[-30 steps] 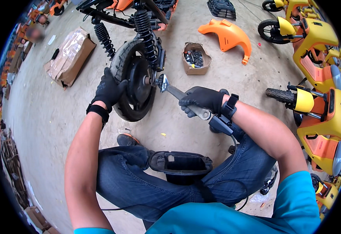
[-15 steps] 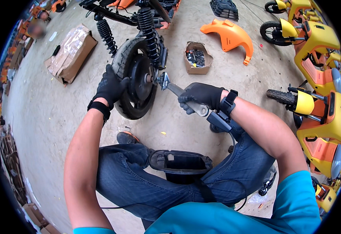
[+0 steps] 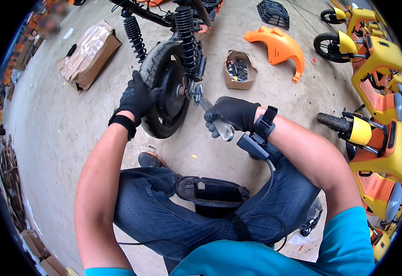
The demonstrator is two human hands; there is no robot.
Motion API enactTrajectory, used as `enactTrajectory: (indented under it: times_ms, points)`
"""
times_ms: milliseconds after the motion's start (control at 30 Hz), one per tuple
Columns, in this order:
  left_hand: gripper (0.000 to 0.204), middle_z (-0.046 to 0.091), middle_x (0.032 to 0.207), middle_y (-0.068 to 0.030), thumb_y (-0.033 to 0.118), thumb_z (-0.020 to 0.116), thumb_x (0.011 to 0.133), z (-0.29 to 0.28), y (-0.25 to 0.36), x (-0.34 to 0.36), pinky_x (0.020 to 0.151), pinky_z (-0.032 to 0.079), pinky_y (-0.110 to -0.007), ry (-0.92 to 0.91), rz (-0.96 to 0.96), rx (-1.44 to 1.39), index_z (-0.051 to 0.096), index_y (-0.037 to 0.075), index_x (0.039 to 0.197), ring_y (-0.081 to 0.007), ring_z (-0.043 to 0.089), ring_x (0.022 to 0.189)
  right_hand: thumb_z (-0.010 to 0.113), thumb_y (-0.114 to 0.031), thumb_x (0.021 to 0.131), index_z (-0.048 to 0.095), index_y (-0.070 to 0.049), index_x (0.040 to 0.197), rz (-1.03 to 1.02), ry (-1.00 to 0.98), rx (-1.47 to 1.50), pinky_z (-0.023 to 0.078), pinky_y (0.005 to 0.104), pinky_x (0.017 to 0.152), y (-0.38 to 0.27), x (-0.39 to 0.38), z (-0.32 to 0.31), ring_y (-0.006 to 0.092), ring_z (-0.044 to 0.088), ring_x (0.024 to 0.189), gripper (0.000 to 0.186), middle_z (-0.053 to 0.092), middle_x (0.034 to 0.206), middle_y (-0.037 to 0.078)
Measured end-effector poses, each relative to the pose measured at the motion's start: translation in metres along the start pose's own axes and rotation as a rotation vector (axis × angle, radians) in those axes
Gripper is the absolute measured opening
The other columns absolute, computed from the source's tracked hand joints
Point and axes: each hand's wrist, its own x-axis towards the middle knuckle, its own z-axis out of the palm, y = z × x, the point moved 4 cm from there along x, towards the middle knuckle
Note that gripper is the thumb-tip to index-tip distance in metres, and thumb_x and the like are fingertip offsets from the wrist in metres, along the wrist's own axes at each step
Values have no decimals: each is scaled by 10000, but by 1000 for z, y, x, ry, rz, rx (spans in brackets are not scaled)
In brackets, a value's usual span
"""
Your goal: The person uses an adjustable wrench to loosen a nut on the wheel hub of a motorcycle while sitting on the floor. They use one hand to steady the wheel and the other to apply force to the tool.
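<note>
A small black scooter wheel [image 3: 166, 87] with its tyre stands on the concrete floor in front of me, flanked by two coil shock absorbers. My left hand [image 3: 136, 97], in a black glove, grips the tyre's left side. My right hand [image 3: 230, 115], also gloved, is closed on the handle of a metal wrench [image 3: 210, 112]. The wrench's head sits on the axle nut at the wheel's right side. A black device is strapped to my right wrist with a cable running down.
A small cardboard box of parts [image 3: 239, 70] and an orange fender [image 3: 276, 46] lie behind the wheel. A taped cardboard carton [image 3: 88, 55] is at the left. Yellow and orange scooters [image 3: 380, 110] line the right side. A black plastic part [image 3: 210, 191] rests on my lap.
My right hand has swung the wrench handle, so it now points more steeply down from the axle. The view has tilted slightly; my left hand stays on the tyre.
</note>
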Motion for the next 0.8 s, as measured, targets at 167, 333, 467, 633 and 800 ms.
enactTrajectory:
  times_ms: [167,333,467,633,800]
  points:
    - [869,527,1231,-342,391,697,799,-2,0,-2,943,466,-458,3,-1,19,266,-59,1405,-447,564,1122,576,-125,889,583,75,830,58,32,26,587,356,650,18,4,18,241,673,679,208,638,775,165]
    - [892,520,1242,-341,395,691,802,-4,3,-4,950,465,-454,-31,-35,27,243,-61,1424,-441,559,1138,564,-76,868,535,79,807,89,88,-118,582,368,572,42,10,29,259,675,618,170,629,732,165]
    - [906,510,1256,-342,396,687,802,-5,4,-4,952,465,-454,-28,-31,38,227,-60,1436,-436,555,1151,563,-61,856,486,87,795,69,165,-199,576,365,521,65,19,37,260,672,588,177,616,715,169]
    - [925,506,1260,-343,395,689,795,-5,4,-4,953,467,-452,-50,-23,16,215,-55,1448,-436,558,1146,554,-75,870,501,70,819,68,118,-59,598,375,549,55,16,27,213,645,650,163,580,775,137]
    - [926,507,1259,-340,397,690,791,-6,3,-6,952,468,-449,-32,-48,45,217,-43,1455,-433,561,1143,560,-93,875,532,53,838,72,100,14,596,366,583,33,6,20,196,637,663,153,582,785,107]
